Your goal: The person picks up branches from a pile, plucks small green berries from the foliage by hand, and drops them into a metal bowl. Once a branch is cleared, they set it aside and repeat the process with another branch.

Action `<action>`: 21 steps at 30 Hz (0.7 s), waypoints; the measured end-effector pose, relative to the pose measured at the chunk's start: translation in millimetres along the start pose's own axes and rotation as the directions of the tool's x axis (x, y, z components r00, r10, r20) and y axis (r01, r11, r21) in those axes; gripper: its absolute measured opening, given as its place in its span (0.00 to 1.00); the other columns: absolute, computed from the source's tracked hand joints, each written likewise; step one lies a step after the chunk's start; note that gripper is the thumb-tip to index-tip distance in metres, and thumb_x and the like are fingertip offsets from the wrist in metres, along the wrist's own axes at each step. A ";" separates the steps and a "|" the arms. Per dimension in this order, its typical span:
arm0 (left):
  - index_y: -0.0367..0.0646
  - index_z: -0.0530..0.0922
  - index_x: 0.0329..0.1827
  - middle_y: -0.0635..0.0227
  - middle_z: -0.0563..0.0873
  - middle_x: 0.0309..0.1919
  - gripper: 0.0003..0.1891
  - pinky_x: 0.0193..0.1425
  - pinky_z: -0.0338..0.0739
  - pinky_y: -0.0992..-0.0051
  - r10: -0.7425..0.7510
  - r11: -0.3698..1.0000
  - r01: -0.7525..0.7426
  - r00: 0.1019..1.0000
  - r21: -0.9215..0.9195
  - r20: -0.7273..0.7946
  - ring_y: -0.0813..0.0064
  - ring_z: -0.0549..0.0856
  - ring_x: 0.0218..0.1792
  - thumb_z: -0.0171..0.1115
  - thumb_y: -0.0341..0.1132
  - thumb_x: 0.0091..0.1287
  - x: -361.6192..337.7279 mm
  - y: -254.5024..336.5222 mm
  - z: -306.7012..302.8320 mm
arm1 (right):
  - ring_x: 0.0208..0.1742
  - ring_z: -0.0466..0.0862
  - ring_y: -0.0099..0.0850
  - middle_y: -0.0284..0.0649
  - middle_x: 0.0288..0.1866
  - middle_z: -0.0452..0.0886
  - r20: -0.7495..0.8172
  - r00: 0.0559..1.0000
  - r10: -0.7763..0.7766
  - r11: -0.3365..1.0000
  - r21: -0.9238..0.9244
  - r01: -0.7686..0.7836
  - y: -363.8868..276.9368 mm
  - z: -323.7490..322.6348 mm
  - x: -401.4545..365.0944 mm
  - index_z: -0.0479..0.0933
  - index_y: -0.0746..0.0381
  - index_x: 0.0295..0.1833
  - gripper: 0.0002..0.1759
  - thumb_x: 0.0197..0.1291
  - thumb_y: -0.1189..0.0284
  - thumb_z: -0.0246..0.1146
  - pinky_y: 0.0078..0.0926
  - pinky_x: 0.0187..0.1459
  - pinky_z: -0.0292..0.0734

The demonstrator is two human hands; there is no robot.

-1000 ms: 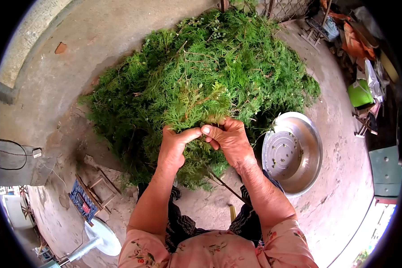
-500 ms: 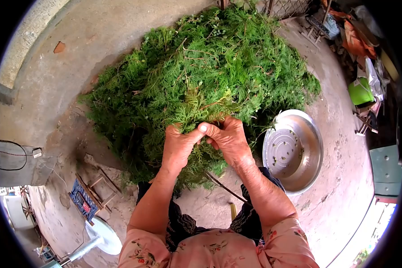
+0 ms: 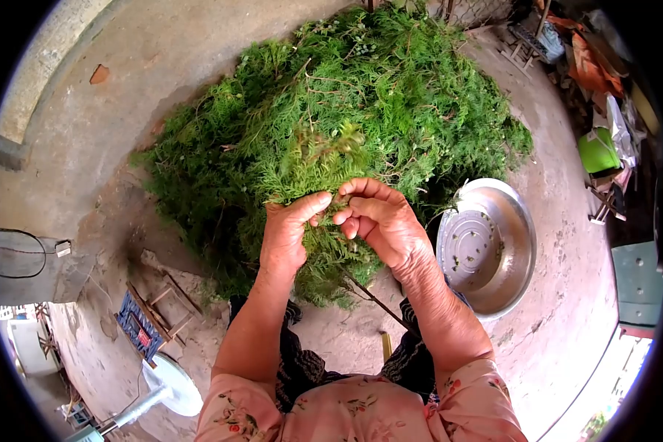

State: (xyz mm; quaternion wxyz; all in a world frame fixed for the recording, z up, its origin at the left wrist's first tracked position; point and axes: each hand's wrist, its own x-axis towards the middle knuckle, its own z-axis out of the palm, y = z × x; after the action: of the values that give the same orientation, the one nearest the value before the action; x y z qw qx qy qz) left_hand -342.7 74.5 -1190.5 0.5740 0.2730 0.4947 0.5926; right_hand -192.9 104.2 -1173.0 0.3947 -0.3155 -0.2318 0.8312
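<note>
My left hand (image 3: pixel 287 228) is closed around a leafy conifer branch (image 3: pixel 309 166), whose flat, scaly sprays rise above the thumb and look blurred at the tips. Just to the right, my right hand (image 3: pixel 381 219) has thumb and forefinger pinched together close to the branch; whatever sits between them is too small to make out. Under and beyond both hands spreads a large heap of cut green conifer branches (image 3: pixel 435 110). To the right of the heap stands a round metal basin (image 3: pixel 519 250) with small green bits scattered on its bottom.
A small wooden stool with a patterned blue seat (image 3: pixel 136 324) stands at the lower left, near a white pedestal fan base (image 3: pixel 177 387). Along the right side are a green container (image 3: pixel 598 151), bags and other clutter. A bare branch stem (image 3: pixel 379 300) reaches between my knees.
My right hand has drawn slightly apart from the left, its fingers now pinched in view. The branch in my left hand has shifted and its tips are blurred.
</note>
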 end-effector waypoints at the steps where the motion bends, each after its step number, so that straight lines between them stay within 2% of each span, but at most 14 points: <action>1: 0.42 0.80 0.35 0.74 0.83 0.28 0.09 0.25 0.65 0.81 0.015 0.999 -0.015 1.000 -0.042 -0.018 0.83 0.76 0.24 0.67 0.29 0.51 -0.6 0.8 0.6 | 0.30 0.81 0.26 0.37 0.32 0.79 0.022 1.000 -0.007 1.000 0.010 0.007 -0.7 -0.9 0.2 0.74 0.65 0.41 0.05 0.59 0.78 0.58 0.20 0.26 0.74; 2: 0.42 0.80 0.34 0.74 0.82 0.27 0.08 0.25 0.65 0.80 0.030 0.996 -0.033 0.999 -0.085 -0.037 0.83 0.76 0.24 0.67 0.29 0.51 -0.9 1.7 2.0 | 0.30 0.81 0.26 0.37 0.32 0.79 0.022 1.000 -0.005 1.000 0.011 0.005 -0.5 -3.0 0.6 0.74 0.65 0.41 0.05 0.59 0.78 0.58 0.20 0.26 0.74; 4: 0.42 0.80 0.32 0.74 0.82 0.24 0.07 0.25 0.65 0.79 0.016 0.998 -0.020 0.997 -0.052 -0.077 0.82 0.75 0.22 0.67 0.29 0.51 -0.7 2.9 3.1 | 0.29 0.80 0.24 0.34 0.31 0.79 -0.012 0.997 -0.081 0.992 0.093 0.082 2.0 -10.4 1.5 0.76 0.63 0.39 0.05 0.57 0.76 0.60 0.18 0.25 0.72; 6: 0.38 0.79 0.31 0.72 0.79 0.24 0.07 0.26 0.68 0.78 0.058 0.995 -0.066 0.993 -0.080 -0.099 0.80 0.72 0.21 0.67 0.28 0.51 2.9 4.4 -1.5 | 0.25 0.76 0.20 0.31 0.28 0.78 -0.149 0.982 -0.118 0.993 -0.018 0.117 0.7 -22.0 3.3 0.77 0.61 0.38 0.06 0.57 0.71 0.63 0.16 0.23 0.68; 7: 0.38 0.79 0.31 0.72 0.77 0.22 0.07 0.27 0.70 0.73 0.049 0.992 -0.064 0.990 -0.109 -0.131 0.79 0.72 0.20 0.68 0.28 0.51 8.4 -2.2 -10.1 | 0.24 0.75 0.20 0.31 0.26 0.77 -0.168 0.980 -0.104 0.994 -0.061 0.095 -2.3 -25.6 2.0 0.77 0.62 0.38 0.07 0.57 0.70 0.63 0.16 0.22 0.67; 8: 0.38 0.79 0.31 0.72 0.77 0.22 0.07 0.27 0.70 0.73 0.053 0.992 -0.068 0.990 -0.109 -0.134 0.79 0.72 0.20 0.68 0.28 0.51 9.7 -1.5 -12.1 | 0.23 0.74 0.19 0.30 0.25 0.76 -0.186 0.978 -0.091 0.992 -0.103 0.073 -4.6 -28.3 1.0 0.77 0.62 0.38 0.08 0.57 0.69 0.63 0.16 0.22 0.67; 9: 0.38 0.79 0.30 0.72 0.77 0.21 0.07 0.28 0.71 0.72 0.080 0.989 -0.098 0.985 -0.107 -0.155 0.79 0.71 0.20 0.68 0.28 0.51 10.7 -0.5 -13.8 | 0.22 0.73 0.19 0.30 0.25 0.74 -0.165 0.982 -0.095 0.987 -0.146 0.071 -2.0 -32.0 1.2 0.76 0.64 0.40 0.13 0.58 0.64 0.63 0.16 0.20 0.66; 10: 0.39 0.78 0.30 0.72 0.76 0.21 0.06 0.28 0.71 0.70 0.106 0.986 -0.126 0.979 -0.105 -0.176 0.79 0.71 0.19 0.68 0.27 0.51 11.2 0.5 -15.0 | 0.22 0.73 0.19 0.30 0.25 0.74 -0.160 0.983 -0.094 0.987 -0.148 0.070 -0.6 -31.2 -0.6 0.76 0.64 0.40 0.13 0.58 0.64 0.63 0.16 0.20 0.66; 13: 0.40 0.78 0.30 0.73 0.76 0.20 0.06 0.30 0.71 0.72 0.136 0.976 -0.167 0.969 -0.142 -0.205 0.80 0.71 0.20 0.68 0.27 0.51 7.1 7.5 -5.1 | 0.20 0.73 0.20 0.32 0.26 0.73 -0.139 0.990 -0.015 0.986 -0.169 -0.008 2.4 -25.6 -7.3 0.74 0.66 0.45 0.24 0.57 0.54 0.61 0.16 0.17 0.64; 16: 0.41 0.78 0.32 0.73 0.78 0.22 0.08 0.31 0.71 0.74 0.156 0.971 -0.186 0.968 -0.149 -0.195 0.80 0.72 0.22 0.68 0.27 0.51 5.9 3.1 -3.6 | 0.20 0.73 0.20 0.33 0.26 0.72 -0.125 0.992 0.031 0.993 -0.113 -0.046 1.1 -12.4 -14.4 0.74 0.67 0.47 0.26 0.57 0.53 0.61 0.15 0.17 0.64; 18: 0.41 0.78 0.34 0.73 0.79 0.24 0.09 0.32 0.71 0.75 0.167 0.971 -0.196 0.967 -0.141 -0.193 0.80 0.73 0.23 0.68 0.26 0.51 5.4 1.5 -4.4 | 0.20 0.73 0.20 0.34 0.28 0.74 -0.132 0.991 0.029 0.985 -0.164 -0.050 2.8 -15.2 -12.4 0.73 0.68 0.48 0.27 0.56 0.54 0.62 0.14 0.17 0.64; 20: 0.39 0.80 0.36 0.71 0.83 0.28 0.10 0.34 0.73 0.78 0.179 0.980 -0.194 0.963 -0.056 -0.200 0.79 0.80 0.27 0.69 0.25 0.50 4.0 2.6 -4.3 | 0.20 0.73 0.19 0.34 0.30 0.77 -0.148 0.986 0.082 0.989 -0.108 -0.098 0.5 -15.5 -11.9 0.74 0.66 0.47 0.21 0.57 0.60 0.63 0.14 0.18 0.64; 21: 0.39 0.80 0.36 0.71 0.83 0.28 0.10 0.34 0.73 0.78 0.180 0.979 -0.194 0.964 -0.057 -0.197 0.79 0.80 0.27 0.69 0.25 0.50 2.4 4.8 -1.4 | 0.20 0.73 0.19 0.34 0.30 0.77 -0.149 0.986 0.079 0.989 -0.110 -0.096 0.4 -16.4 -10.7 0.74 0.66 0.47 0.21 0.57 0.60 0.63 0.14 0.18 0.64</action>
State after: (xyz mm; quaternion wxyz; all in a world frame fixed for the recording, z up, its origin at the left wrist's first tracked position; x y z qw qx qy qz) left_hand -346.4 77.1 -1187.2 0.4754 0.2382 0.4966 0.6860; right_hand -176.3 97.6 -1181.0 0.3544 -0.4071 -0.2366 0.8079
